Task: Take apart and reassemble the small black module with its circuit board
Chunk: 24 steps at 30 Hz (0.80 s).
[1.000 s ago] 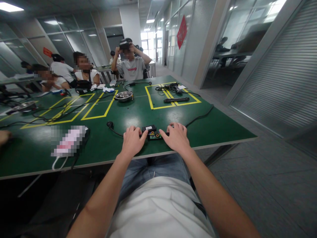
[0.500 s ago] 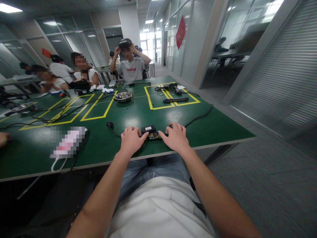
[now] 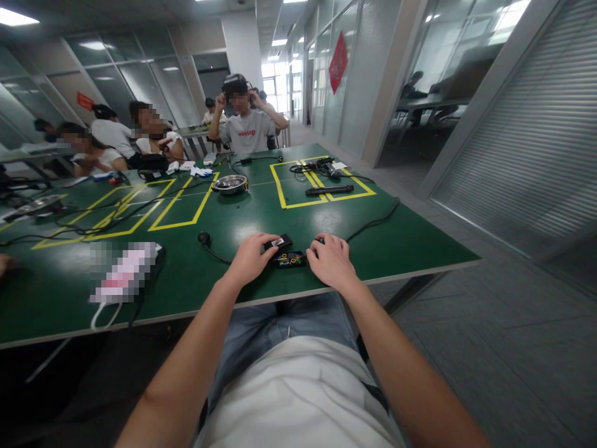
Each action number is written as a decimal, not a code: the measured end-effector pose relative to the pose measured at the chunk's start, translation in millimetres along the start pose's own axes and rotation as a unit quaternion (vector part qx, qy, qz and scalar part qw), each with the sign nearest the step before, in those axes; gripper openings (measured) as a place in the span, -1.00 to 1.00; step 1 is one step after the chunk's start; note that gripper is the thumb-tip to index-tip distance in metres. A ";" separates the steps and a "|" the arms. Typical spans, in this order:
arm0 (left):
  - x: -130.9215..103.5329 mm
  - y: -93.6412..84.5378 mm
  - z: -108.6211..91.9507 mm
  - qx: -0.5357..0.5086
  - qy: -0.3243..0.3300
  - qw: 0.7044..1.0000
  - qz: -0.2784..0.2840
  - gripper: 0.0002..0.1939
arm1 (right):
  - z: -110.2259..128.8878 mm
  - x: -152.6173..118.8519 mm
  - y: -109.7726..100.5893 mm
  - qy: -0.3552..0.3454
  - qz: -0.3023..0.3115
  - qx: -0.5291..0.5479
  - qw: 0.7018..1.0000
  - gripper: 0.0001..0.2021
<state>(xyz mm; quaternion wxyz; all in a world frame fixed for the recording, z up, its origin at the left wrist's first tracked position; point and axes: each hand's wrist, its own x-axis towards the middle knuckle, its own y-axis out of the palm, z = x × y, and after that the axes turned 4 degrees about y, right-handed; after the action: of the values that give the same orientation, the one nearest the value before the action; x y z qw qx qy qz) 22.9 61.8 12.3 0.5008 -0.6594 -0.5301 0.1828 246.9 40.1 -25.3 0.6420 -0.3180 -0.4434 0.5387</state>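
Observation:
Near the front edge of the green table, an opened black device [image 3: 290, 260] shows its circuit board and coloured parts. Just behind it is a black cover [image 3: 282, 242] with a white label. My left hand [image 3: 252, 257] grips the cover's left end between thumb and fingers. To the right of the device, my right hand [image 3: 332, 260] has its fingers curled around a small dark part, mostly hidden beneath them. A black cable with a plug [image 3: 204, 238] lies left of my left hand, and another cable [image 3: 375, 221] runs away behind my right hand.
A metal bowl [image 3: 231, 184] stands farther back. Yellow tape outlines hold a black bar [image 3: 329, 190] and tangled cables [image 3: 317, 167]. A pixelated pink item [image 3: 127, 271] lies at the left. A person in a headset [image 3: 247, 127] sits across the table.
My left hand has moved onto the black cover, which is now tilted. My right thumb has drawn back from the opened device, whose board shows more fully.

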 end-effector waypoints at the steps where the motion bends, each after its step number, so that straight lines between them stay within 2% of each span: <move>1: -2.8 -0.6 -1.8 -0.016 0.020 1.000 -0.002 -0.67 | 0.0 0.2 0.1 0.000 0.001 -0.001 1.000 -0.66; 4: -8.7 -0.5 -5.1 -0.046 0.089 0.994 0.041 -0.68 | 0.3 0.8 0.3 0.000 0.001 -0.005 1.000 -0.64; 7: -8.1 2.4 -3.6 -0.034 0.139 0.986 0.089 -0.69 | 0.9 1.3 -0.6 0.003 0.007 -0.011 1.000 -0.63; 12: -5.6 7.6 0.3 -0.017 0.161 0.984 0.080 -0.68 | 3.0 1.7 -3.4 0.005 0.017 -0.024 1.000 -0.62; 15: -4.6 7.1 0.1 -0.050 0.138 0.986 0.082 -0.69 | 3.6 1.9 -3.6 0.009 0.017 -0.024 1.000 -0.62; 19: 4.3 2.5 0.4 -0.129 0.058 0.988 0.067 -0.67 | 2.2 2.2 -1.7 0.004 0.006 -0.019 1.000 -0.63; 22: 11.8 1.6 1.7 -0.092 0.012 0.995 0.030 -0.67 | 1.3 2.3 -0.4 0.004 -0.005 -0.013 1.000 -0.65; 24: 12.5 3.6 2.6 -0.061 -0.004 0.997 0.040 -0.69 | 1.6 2.0 -0.1 0.004 -0.005 -0.006 1.000 -0.65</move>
<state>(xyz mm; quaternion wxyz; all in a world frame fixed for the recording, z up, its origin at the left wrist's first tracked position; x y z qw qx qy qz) 27.4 74.3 11.7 0.4498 -0.7089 -0.5152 0.1722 245.5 41.9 -24.1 0.6447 -0.3221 -0.4454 0.5312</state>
